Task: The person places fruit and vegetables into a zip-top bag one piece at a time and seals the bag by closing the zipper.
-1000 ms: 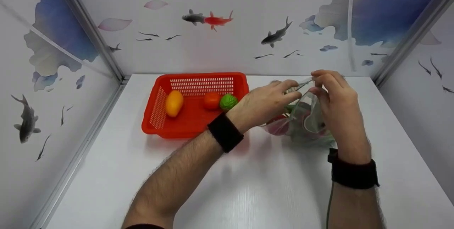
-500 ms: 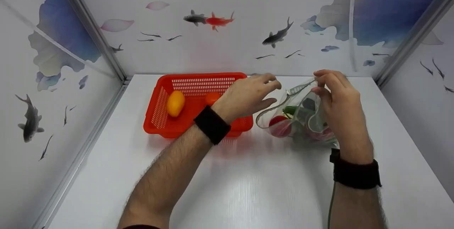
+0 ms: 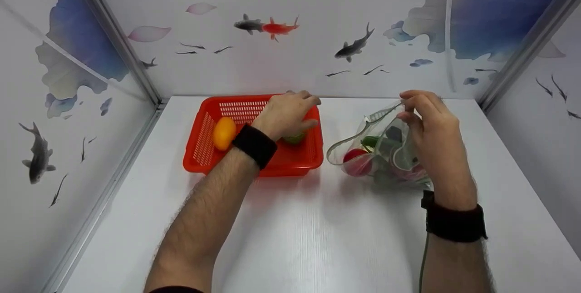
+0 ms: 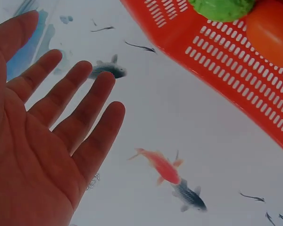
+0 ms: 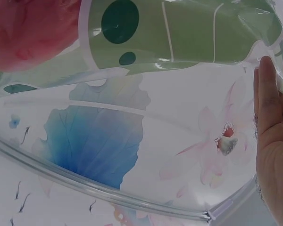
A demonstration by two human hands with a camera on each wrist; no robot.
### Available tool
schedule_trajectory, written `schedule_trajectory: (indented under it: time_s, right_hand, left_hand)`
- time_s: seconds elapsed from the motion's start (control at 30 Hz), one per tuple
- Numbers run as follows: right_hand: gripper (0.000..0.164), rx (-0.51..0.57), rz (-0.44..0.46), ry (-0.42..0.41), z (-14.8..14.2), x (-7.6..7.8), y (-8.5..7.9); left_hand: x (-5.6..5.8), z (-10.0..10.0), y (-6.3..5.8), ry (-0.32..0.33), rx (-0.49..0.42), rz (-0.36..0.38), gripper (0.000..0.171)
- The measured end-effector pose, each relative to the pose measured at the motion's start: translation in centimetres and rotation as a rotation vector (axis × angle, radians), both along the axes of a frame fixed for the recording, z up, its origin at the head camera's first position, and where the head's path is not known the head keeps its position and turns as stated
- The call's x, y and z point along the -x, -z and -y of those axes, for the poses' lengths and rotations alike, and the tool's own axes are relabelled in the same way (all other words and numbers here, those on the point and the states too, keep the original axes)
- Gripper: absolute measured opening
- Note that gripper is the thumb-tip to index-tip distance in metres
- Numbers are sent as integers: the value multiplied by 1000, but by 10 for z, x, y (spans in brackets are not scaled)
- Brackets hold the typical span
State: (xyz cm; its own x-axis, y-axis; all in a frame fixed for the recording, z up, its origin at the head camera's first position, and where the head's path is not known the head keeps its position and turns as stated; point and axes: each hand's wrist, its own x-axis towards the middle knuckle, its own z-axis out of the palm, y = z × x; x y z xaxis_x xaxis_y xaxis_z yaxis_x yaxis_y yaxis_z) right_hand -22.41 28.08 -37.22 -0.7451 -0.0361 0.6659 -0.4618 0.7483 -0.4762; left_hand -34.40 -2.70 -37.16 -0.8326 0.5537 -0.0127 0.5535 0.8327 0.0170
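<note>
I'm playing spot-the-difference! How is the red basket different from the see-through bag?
The red basket has slotted walls; the see-through bag is clear with green printing. The red basket looks stiff and boxy, while the see-through bag looks soft and creased. The red basket has a yellow mango in it; the see-through bag has a round red thing. Both are on the white table.

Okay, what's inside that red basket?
A yellow fruit, a crinkled green ball and a round orange thing. In the head view the left hand hides the orange one and part of the green; anything else beneath it, I can't see.
</note>
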Motion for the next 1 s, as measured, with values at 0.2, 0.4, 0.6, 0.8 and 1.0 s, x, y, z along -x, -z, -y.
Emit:
schedule_trajectory:
  time_s: [0.2, 0.4, 0.6, 0.8, 1.0]
  right_hand:
    - [19, 2, 0, -3, -1, 1, 1]
    - [17, -8, -27, -11, -1, 1, 2]
    - [18, -17, -16, -6, 0, 1, 2]
    - [20, -9, 12, -10, 1, 0, 1]
    - [19, -5, 24, -11, 2, 0, 1]
  left_hand:
    - [14, 22, 5, -84, 18, 68, 67]
    - [22, 38, 15, -126, 45, 101, 64]
    - [26, 45, 19, -151, 110, 196, 59]
    - [28, 46, 21, -200, 184, 286, 58]
    - [50, 57, 54, -220, 199, 317, 58]
